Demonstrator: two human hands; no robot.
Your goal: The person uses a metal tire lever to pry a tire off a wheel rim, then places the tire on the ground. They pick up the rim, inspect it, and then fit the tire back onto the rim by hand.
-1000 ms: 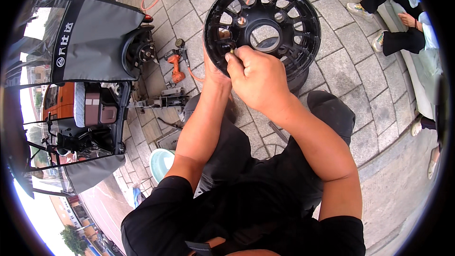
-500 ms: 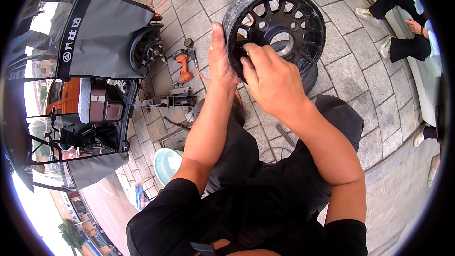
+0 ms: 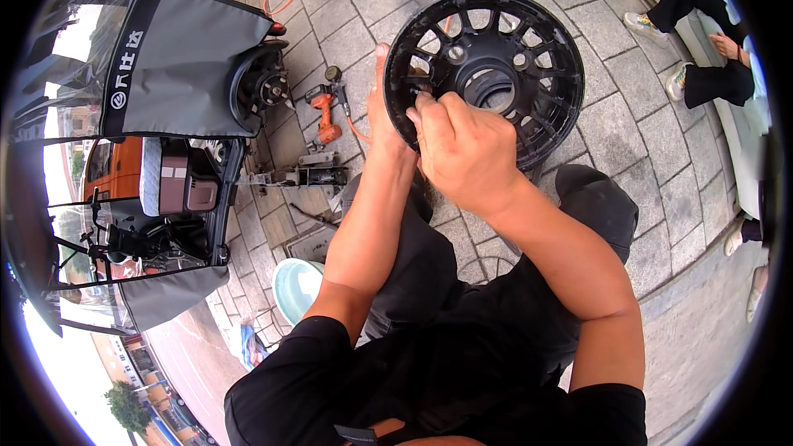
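Note:
A black spoked wheel rim (image 3: 489, 51), scuffed along its edge, is held up in front of me above the paving, its face turned toward me. My left hand (image 3: 385, 120) supports it at the left edge, thumb up along the outside and the other fingers hidden behind the rim. Inside the lower left of the rim, my right hand (image 3: 469, 147) is closed, with thumb and forefinger pinched close to a spoke opening. Whatever sits between those fingertips is too small and covered to make out.
A grey-covered three-wheeler (image 3: 194, 58) stands at left, its hub (image 3: 274, 89) bare of a wheel. Nearby lie an orange power tool (image 3: 325, 116), an inflator gauge (image 3: 333, 74) and a metal jack (image 3: 310, 173). A pale basin (image 3: 299, 287) sits lower left; a seated person's legs (image 3: 702, 12) extend at right.
The rim has turned to face me more squarely and shifted slightly right. My right hand has moved a little left and down, its fingers curling tighter.

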